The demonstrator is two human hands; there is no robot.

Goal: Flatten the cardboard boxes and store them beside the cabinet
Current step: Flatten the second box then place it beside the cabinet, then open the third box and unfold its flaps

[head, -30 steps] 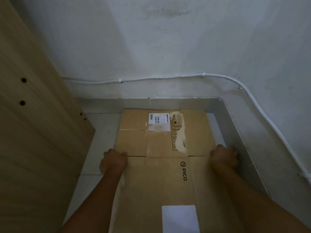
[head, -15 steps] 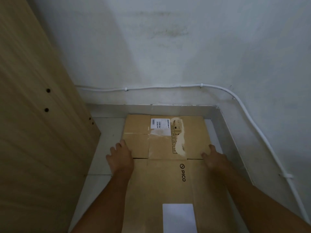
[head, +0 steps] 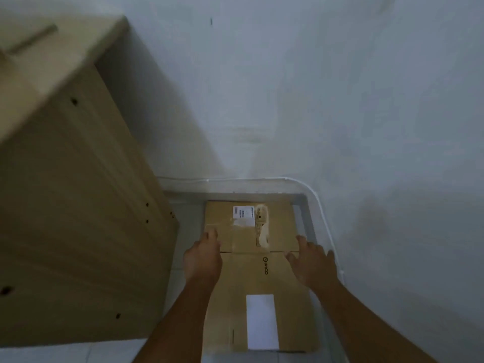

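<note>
Flattened cardboard box (head: 243, 284) on the floor beside the cabinet (head: 78, 205), both hands open above it.

From the head camera, the box lay flat on the floor (head: 188, 221) in the gap between the cabinet's side panel and the wall (head: 314, 100), its far end close to the corner where a white cable (head: 322, 218) ran. The left hand (head: 203, 258) sat over the box's left edge with its fingers stretched forward. The right hand (head: 311, 260) was over the right edge with its fingers spread. Neither hand held anything, and the blur hid whether the palms pressed the board or hovered. Placed one at each edge, they probably served to keep the sheet flat and square in the gap.
</note>
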